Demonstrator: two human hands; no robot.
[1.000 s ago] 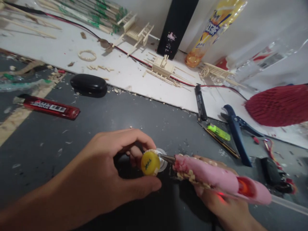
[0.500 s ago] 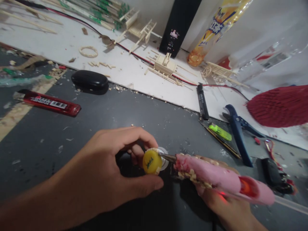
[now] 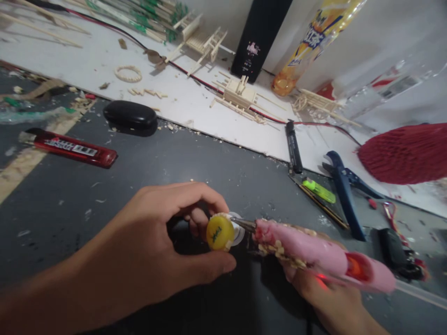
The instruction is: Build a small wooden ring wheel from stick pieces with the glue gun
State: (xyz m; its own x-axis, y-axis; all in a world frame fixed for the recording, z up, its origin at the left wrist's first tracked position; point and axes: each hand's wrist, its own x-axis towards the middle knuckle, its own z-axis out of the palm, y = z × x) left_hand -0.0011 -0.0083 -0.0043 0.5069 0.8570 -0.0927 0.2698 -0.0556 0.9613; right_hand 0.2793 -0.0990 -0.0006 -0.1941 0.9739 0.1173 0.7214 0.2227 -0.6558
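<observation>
Between the thumb and fingers of my left hand [image 3: 174, 237] is a round yellow cap [image 3: 220, 232] with dark writing, its rim edged with small pale pieces. A clear round piece [image 3: 238, 229] shows just behind the cap. My right hand [image 3: 324, 293] is wrapped round a pink glue gun [image 3: 310, 249], partly hidden beneath it. The gun's metal nozzle points left and meets or nearly meets the cap's upper right edge. Pale bits cling along the gun's side, and a red light glows under it.
A black case [image 3: 130, 117] and a red knife [image 3: 75, 149] lie at the left. At the right are a blue cutter [image 3: 345, 190], a green knife [image 3: 318, 190] and a black marker [image 3: 294, 146]. Small wooden models [image 3: 239, 95] stand on the white board [image 3: 188, 104] behind.
The yellow cap has turned slightly in my left hand, its writing now at another angle. The glue gun has shifted a little to the left and up.
</observation>
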